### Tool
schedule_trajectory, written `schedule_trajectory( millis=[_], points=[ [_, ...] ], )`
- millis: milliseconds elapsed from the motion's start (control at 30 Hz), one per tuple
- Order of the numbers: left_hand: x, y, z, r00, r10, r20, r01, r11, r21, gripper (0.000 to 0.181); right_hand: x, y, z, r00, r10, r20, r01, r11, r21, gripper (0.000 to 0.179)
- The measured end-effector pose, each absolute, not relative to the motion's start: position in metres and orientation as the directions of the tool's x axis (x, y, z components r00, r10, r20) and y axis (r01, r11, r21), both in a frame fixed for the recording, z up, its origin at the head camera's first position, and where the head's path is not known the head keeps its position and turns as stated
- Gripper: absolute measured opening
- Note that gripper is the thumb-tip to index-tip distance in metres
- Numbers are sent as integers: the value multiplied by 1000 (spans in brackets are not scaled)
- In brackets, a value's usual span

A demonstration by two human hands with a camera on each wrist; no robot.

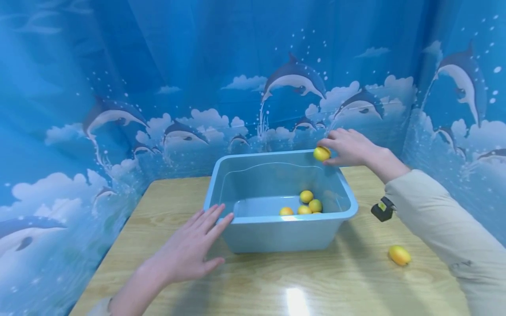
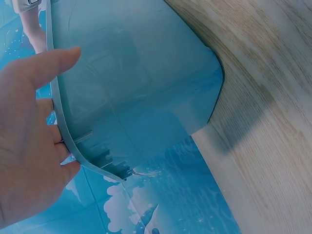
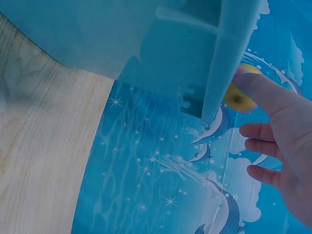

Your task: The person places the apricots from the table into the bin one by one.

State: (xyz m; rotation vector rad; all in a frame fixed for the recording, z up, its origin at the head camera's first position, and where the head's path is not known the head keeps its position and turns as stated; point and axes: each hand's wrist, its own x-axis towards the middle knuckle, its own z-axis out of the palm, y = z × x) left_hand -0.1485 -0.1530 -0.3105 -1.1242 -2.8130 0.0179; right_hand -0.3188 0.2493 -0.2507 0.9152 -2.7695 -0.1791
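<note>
In the head view a blue plastic tub (image 1: 276, 235) stands on the wooden table. Several yellow-orange fruits, like small mangoes or lemons, lie inside at its right; one is this yellow fruit (image 1: 306, 196). My right hand (image 1: 349, 148) pinches another yellow fruit (image 1: 322, 153) above the tub's back right corner. That fruit (image 3: 240, 97) also shows beyond the rim in the right wrist view, partly behind the thumb. At the tub's front left corner my left hand (image 1: 189, 245) has straight, spread fingers at the rim (image 2: 61, 107). It holds nothing.
One yellow-orange fruit (image 1: 399, 255) lies on the table (image 1: 253, 285) right of the tub, near my right sleeve. A black wrist device (image 1: 383, 209) sits under that forearm. Blue dolphin-print curtains (image 1: 197, 66) hang behind and beside the table.
</note>
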Motion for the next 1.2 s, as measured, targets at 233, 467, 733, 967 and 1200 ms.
schedule_trajectory(
  millis=[233, 467, 733, 967, 1200],
  points=[
    [-149, -151, -311, -710, 695, 112, 694, 718, -55, 93, -312, 255, -250, -795, -579, 181, -557, 815, 159, 51],
    [-148, -151, -311, -716, 690, 110, 689, 723, -53, 93, -292, 270, -253, -795, -561, 232, -546, 828, 128, 49],
    [-147, -151, -312, -715, 688, 122, 686, 725, -68, 92, -267, 297, -270, -760, -571, 310, -564, 817, 122, 44],
    [-147, -151, -315, -714, 686, 137, 685, 726, -67, 92, -246, 323, -292, -693, -610, 384, -603, 782, 156, 41],
    [-147, -152, -316, -715, 682, 155, 682, 729, -60, 92, -231, 344, -311, -591, -652, 475, -652, 733, 194, 41]
  ],
)
